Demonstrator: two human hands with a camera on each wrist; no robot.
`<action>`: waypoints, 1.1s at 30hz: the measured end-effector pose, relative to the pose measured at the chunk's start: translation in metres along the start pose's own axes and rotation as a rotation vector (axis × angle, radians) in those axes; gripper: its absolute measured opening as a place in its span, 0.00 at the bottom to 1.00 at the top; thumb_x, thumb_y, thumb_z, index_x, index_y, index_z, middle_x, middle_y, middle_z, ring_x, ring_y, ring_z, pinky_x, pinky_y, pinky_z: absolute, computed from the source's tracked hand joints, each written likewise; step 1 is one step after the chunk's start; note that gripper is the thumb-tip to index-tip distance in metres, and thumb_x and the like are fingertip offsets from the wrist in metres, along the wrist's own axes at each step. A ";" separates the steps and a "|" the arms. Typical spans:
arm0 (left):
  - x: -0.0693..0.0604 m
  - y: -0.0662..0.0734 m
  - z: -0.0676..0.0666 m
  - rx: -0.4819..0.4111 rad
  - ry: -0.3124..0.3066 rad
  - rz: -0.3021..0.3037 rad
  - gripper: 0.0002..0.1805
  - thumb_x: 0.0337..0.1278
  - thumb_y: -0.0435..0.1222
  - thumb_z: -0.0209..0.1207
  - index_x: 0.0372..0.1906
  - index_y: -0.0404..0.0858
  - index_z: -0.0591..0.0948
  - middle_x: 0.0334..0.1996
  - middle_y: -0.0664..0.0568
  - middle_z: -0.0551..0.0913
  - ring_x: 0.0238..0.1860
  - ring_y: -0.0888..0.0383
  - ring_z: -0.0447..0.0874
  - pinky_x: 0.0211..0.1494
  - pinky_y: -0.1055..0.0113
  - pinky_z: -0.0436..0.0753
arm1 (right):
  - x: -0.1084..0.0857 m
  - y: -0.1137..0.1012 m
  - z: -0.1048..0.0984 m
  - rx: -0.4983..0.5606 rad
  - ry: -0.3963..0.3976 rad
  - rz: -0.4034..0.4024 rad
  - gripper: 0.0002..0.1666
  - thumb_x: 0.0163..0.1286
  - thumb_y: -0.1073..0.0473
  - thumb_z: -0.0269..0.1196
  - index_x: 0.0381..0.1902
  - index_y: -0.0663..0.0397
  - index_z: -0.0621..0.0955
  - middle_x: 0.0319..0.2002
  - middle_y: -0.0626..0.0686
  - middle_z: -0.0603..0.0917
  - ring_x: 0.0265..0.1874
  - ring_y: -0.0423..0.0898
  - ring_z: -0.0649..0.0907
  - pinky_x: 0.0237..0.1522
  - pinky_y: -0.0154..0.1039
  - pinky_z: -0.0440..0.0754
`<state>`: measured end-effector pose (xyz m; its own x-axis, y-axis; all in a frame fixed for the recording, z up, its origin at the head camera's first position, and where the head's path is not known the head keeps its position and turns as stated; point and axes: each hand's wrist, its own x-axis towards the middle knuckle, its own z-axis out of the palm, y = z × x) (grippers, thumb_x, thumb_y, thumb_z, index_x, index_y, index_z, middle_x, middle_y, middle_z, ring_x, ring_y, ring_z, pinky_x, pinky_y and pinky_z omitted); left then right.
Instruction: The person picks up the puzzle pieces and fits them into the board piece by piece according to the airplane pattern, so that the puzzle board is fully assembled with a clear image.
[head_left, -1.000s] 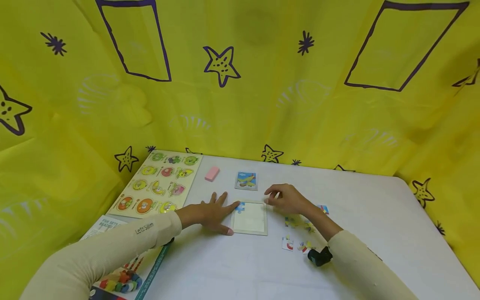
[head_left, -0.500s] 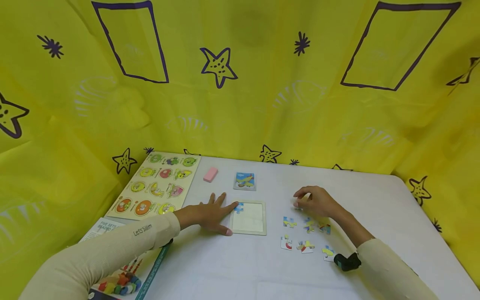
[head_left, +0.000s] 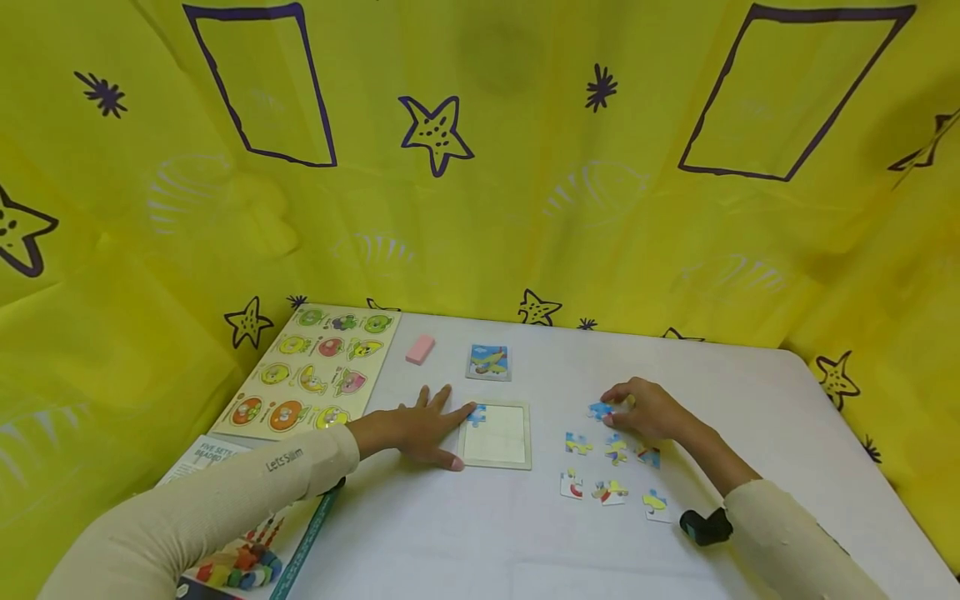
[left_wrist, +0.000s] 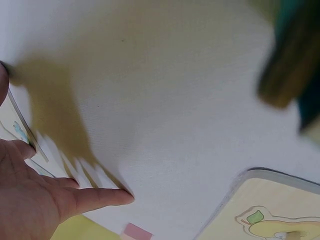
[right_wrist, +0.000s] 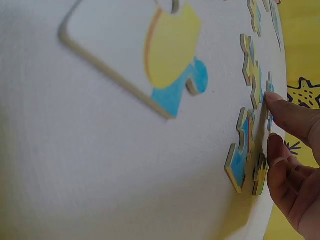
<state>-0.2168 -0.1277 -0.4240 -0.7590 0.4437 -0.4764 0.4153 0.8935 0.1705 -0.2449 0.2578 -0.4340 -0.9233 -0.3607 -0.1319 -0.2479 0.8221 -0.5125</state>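
White table (head_left: 420, 533) here, and the left hand (head_left: 423, 435) lies splayed on it, gripping nothing, one finger at the far-left corner of the pale square tray (head_left: 502, 442). The right hand (head_left: 652, 411) curls at a knobbed sky-blue piece (head_left: 599, 411); pinched or merely touched, I can't tell! Loose puzzle pieces (head_left: 577, 443), yellow, blue, red, sit nearer. A blue corner piece (head_left: 477, 415) sits inside the tray.

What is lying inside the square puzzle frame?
One blue puzzle piece at upper left; the rest shows pale board. What the left grip covers there cannot be seen.
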 end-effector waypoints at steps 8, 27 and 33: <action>-0.001 0.001 -0.001 -0.005 0.003 0.006 0.52 0.57 0.64 0.61 0.81 0.56 0.50 0.81 0.38 0.42 0.77 0.26 0.40 0.67 0.25 0.59 | 0.004 0.001 0.000 0.034 -0.028 0.022 0.18 0.65 0.55 0.71 0.48 0.59 0.83 0.48 0.58 0.82 0.47 0.55 0.77 0.54 0.56 0.76; 0.000 -0.001 0.001 -0.012 0.004 0.001 0.53 0.56 0.65 0.61 0.81 0.57 0.49 0.81 0.39 0.41 0.78 0.26 0.40 0.68 0.25 0.58 | 0.004 0.001 0.001 0.058 -0.027 0.000 0.13 0.65 0.59 0.71 0.43 0.56 0.79 0.43 0.54 0.81 0.41 0.49 0.76 0.46 0.45 0.74; 0.001 -0.001 0.001 -0.008 0.004 0.003 0.53 0.57 0.65 0.61 0.81 0.57 0.49 0.81 0.39 0.41 0.78 0.26 0.40 0.68 0.25 0.58 | 0.003 0.003 0.002 0.091 -0.033 -0.039 0.12 0.66 0.60 0.70 0.41 0.55 0.77 0.36 0.50 0.78 0.37 0.46 0.75 0.41 0.40 0.72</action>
<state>-0.2176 -0.1287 -0.4255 -0.7595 0.4471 -0.4726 0.4140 0.8925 0.1789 -0.2478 0.2586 -0.4377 -0.9029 -0.4074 -0.1374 -0.2547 0.7644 -0.5923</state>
